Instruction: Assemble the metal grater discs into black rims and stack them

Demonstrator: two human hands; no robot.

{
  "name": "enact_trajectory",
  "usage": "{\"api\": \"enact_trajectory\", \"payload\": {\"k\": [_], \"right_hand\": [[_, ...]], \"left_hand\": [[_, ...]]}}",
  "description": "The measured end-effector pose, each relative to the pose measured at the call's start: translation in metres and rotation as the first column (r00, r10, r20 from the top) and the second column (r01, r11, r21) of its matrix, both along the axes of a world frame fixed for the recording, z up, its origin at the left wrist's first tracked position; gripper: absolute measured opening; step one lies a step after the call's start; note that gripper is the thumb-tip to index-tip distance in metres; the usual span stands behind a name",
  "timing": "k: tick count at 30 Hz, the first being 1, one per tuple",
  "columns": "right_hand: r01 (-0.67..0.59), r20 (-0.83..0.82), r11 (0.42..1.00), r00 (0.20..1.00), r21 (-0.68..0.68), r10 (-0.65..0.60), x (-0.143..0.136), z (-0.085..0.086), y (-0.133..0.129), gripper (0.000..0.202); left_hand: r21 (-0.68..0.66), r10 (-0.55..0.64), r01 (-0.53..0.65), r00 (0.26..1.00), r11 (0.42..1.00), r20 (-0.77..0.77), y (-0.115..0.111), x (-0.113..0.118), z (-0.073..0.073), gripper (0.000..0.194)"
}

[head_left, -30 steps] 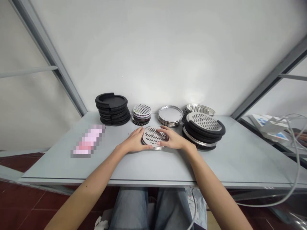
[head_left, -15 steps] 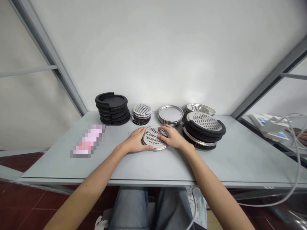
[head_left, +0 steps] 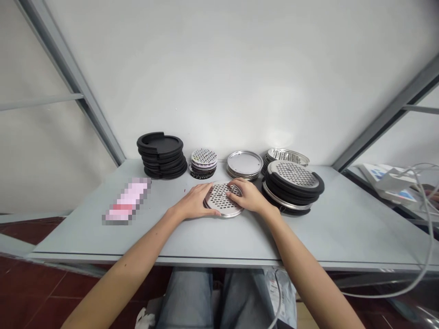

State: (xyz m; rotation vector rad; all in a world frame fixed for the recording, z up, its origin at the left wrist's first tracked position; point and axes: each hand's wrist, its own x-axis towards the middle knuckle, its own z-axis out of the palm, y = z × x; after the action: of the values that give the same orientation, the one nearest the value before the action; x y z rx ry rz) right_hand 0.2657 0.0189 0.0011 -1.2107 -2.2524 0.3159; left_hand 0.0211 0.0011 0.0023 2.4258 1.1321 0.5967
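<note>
A round, silver perforated metal disc (head_left: 223, 201) lies on the grey table in front of me, with rims of what look like further metal discs beneath it. My left hand (head_left: 195, 202) grips its left side, thumb along the near edge and fingers round the far left. On the other side, my right hand (head_left: 247, 197) holds the right edge, its thumb and fingertips bent over the holes on top. Behind stand a short stack of small patterned perforated discs (head_left: 204, 157) and a stack of shallow round metal trays (head_left: 244, 162).
A stack of black rings (head_left: 161, 151) stands back left. At right are stacked black rings with perforated discs (head_left: 294, 185) and more metal discs (head_left: 288, 156) behind. A pixelated pink object (head_left: 128, 198) lies left. White cables (head_left: 427, 237) hang at far right, near a partly visible person's hand.
Both hands keep their hold on the perforated metal disc, with hardly any movement. The whole view has shifted very slightly.
</note>
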Motion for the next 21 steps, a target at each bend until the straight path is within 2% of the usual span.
{"api": "enact_trajectory", "payload": {"k": [7,15,19,21], "right_hand": [[-0.012,0.041,1.000,0.999,-0.017,0.013,0.001,-0.003,0.001,0.035],[-0.014,0.038,0.999,0.999,-0.036,0.015,-0.001,-0.009,0.002,0.041],[-0.006,0.048,0.999,0.999,-0.049,0.009,-0.001,-0.012,0.004,0.045],[-0.016,0.054,0.998,0.998,-0.060,0.020,-0.001,-0.013,0.004,0.047]], "left_hand": [[0.012,-0.036,0.035,0.999,0.999,0.024,-0.001,0.002,0.003,0.091],[-0.036,-0.008,0.008,1.000,0.999,-0.015,0.002,0.000,-0.003,0.101],[-0.062,0.038,-0.044,0.995,0.997,-0.097,0.006,-0.001,-0.008,0.112],[-0.034,0.047,-0.052,0.991,0.998,-0.127,0.006,-0.001,-0.009,0.109]]}}
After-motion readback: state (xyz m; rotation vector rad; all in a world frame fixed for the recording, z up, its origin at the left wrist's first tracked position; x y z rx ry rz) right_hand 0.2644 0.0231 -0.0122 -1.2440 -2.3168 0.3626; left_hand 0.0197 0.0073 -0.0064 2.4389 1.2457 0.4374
